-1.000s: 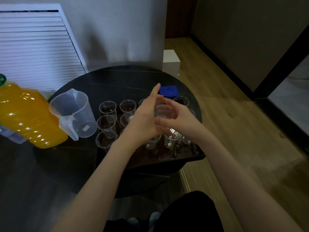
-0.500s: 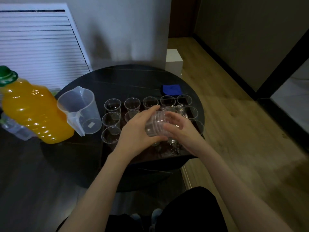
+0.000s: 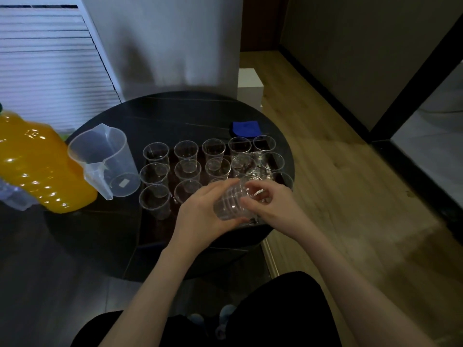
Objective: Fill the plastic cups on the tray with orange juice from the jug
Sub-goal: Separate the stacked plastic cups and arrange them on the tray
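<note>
The plastic cups point(image 3: 185, 150) stand empty in rows on the tray point(image 3: 150, 231), mid-surface. Above its near right corner, the left hand point(image 3: 200, 221) now wraps a nested stack of cups point(image 3: 231, 202), lower than a second ago; the right hand point(image 3: 269, 205) pinches its rim end — cups are still being laid out, not poured. The jug point(image 3: 107, 159), left, is empty. The juice bottle point(image 3: 37, 166) is cut off at far left; the near right cups are hidden.

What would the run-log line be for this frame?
phase: separating cups | left hand: holds cup stack | right hand: on stack's top | jug: empty | juice bottle: untouched
</note>
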